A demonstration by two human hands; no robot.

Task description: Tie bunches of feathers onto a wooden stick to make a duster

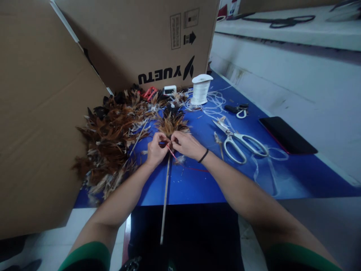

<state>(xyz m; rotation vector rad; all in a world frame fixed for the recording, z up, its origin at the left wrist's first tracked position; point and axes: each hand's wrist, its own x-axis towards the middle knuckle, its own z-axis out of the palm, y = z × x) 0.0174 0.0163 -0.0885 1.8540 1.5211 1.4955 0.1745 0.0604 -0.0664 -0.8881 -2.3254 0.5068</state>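
A feather duster lies ahead of me, with brown and black feathers (pixel 172 122) bunched at the far end of a thin wooden stick (pixel 165 199). The stick's near end juts past the table edge. Both hands meet just below the feathers. My left hand (pixel 157 151) is closed, its thumb and fingertips pinching a red string (pixel 172 153) beside the stick. Fingers bent and pressed together, my right hand (pixel 187 145) touches the base of the feathers; what it pinches is hidden. The red string trails right, under my right wrist.
Loose brown feathers (pixel 109 135) heap at left against a large cardboard box (pixel 113 41). Right on the blue table (pixel 191 188) lie scissors (pixel 239 141), small snips (pixel 238 110), a dark phone-like device (pixel 287 134) and clear strands. A white spool (pixel 200 90) stands behind.
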